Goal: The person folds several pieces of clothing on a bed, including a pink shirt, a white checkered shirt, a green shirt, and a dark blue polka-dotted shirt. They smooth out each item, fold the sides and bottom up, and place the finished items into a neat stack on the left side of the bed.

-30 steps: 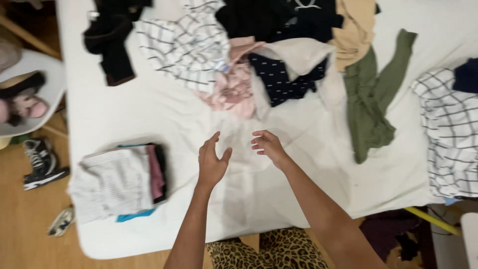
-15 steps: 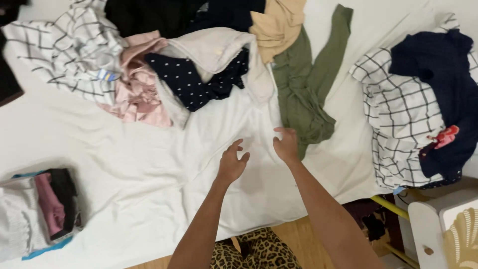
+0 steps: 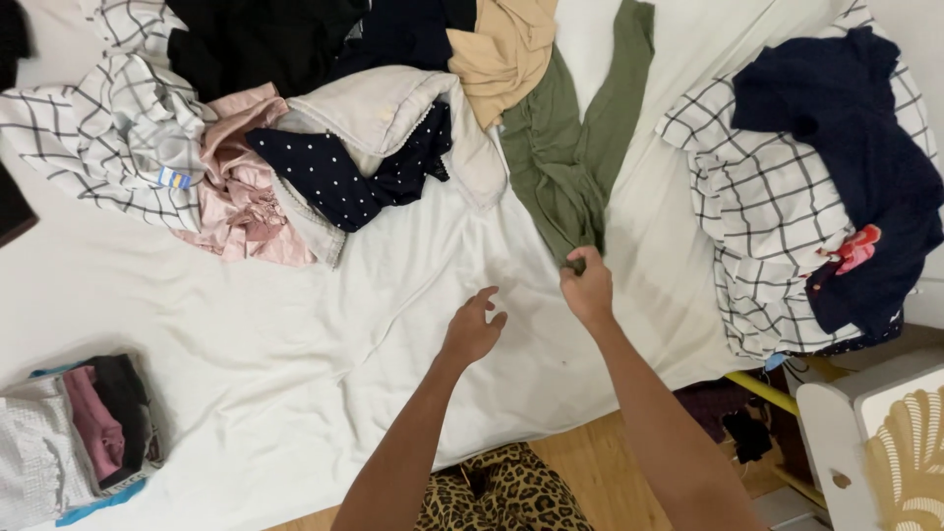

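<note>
I saw folded clothes (image 3: 84, 442) at the bed's (image 3: 295, 334) left edge. My left hand (image 3: 472, 329) hovered open over the white sheet. My right hand (image 3: 587, 287) pinched the green garment's (image 3: 570, 167) lower end, mid-bed, beside a checked shirt (image 3: 757, 226).

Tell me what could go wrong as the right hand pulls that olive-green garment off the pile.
The right hand pinches only the lower tip of the olive-green cloth garment. Its top lies tucked under the tan fabric piece, so a pull may drag that along and disturb the heap. The thin pinch could also slip. The left hand hovers open over the white bedsheet, holding nothing, so it gives no support.
</note>
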